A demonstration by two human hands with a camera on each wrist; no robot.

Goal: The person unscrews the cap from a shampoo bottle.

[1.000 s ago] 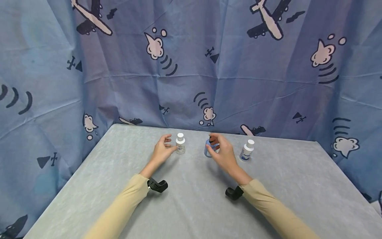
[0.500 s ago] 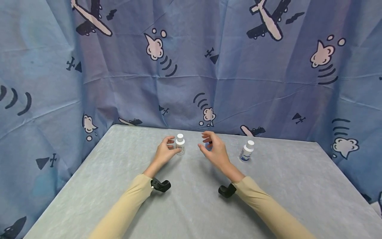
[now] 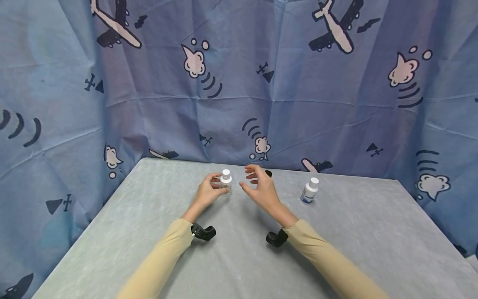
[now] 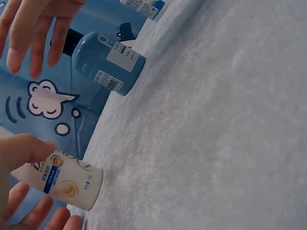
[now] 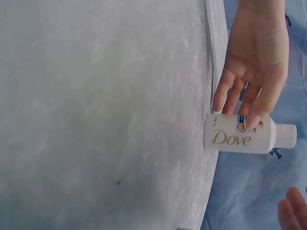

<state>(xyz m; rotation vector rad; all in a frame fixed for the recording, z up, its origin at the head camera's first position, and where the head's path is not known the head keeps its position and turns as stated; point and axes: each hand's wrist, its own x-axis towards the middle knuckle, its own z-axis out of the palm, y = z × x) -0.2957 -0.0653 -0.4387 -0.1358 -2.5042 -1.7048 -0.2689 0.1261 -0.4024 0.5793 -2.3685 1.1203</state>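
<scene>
A white Dove bottle with a white cap stands upright on the table. My left hand is around it, thumb on one side and fingers spread on the other; the thumb overlaps the bottle, though firm contact cannot be told. To its right, my right hand is raised with loosely bent fingers and nothing between them. Behind that hand stands a blue bottle with a black top; in the head view only its black top shows clearly. Fingers and blue bottle appear apart.
A second white bottle with a blue label stands upright farther right. The pale cloth-covered table ends at a blue curtain printed with planes. Each wrist wears a black camera mount.
My right hand has moved left, from in front of the blue bottle toward the Dove bottle. My left hand has moved slightly right, its fingers coming around the Dove bottle. The bottles stay put.
</scene>
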